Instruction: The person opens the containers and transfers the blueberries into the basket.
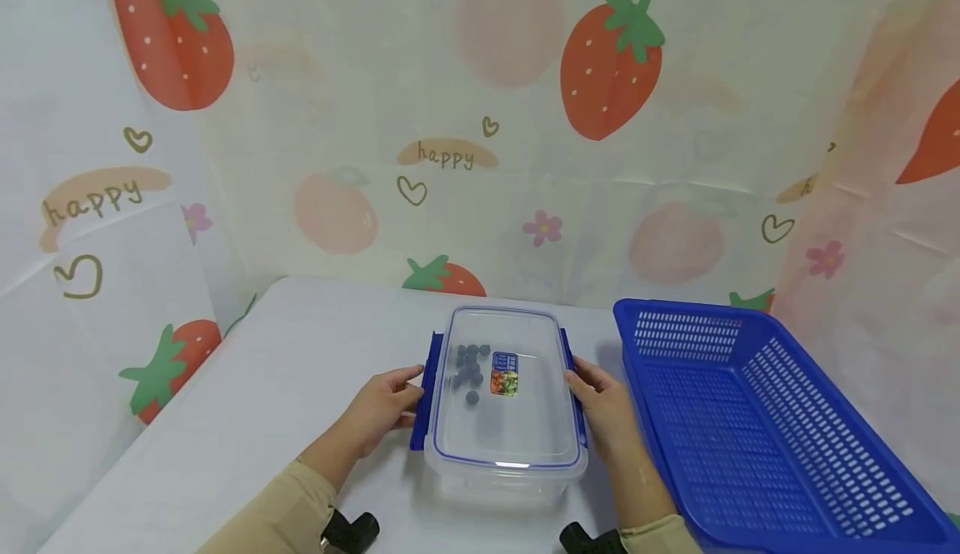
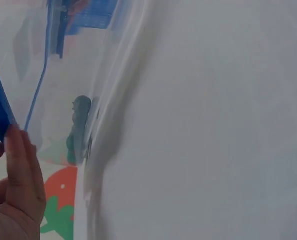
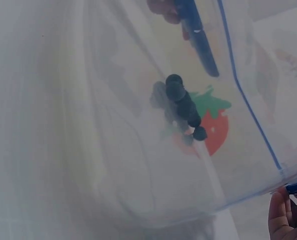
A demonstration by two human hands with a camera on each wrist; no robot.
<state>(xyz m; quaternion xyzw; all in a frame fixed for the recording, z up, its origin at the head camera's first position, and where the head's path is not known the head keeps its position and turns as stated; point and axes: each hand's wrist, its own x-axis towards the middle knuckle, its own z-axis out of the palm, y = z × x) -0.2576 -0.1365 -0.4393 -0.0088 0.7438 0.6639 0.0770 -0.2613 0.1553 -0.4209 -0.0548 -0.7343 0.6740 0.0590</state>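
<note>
Gripping both sides of the clear box (image 1: 502, 481), lid (image 1: 532, 433) on, on the white table (image 1: 322, 321).
My left hand (image 1: 375, 411) pinches the flared left clip (image 1: 427, 396); dark berries (image 1: 470, 364) sit inside; my right hand (image 1: 609, 408) pinches the right clip (image 1: 567, 347), near the blue basket (image 1: 750, 437). I judge the clips are being worked, opening or closing I can't tell; next calls for even pressure on both.
</note>
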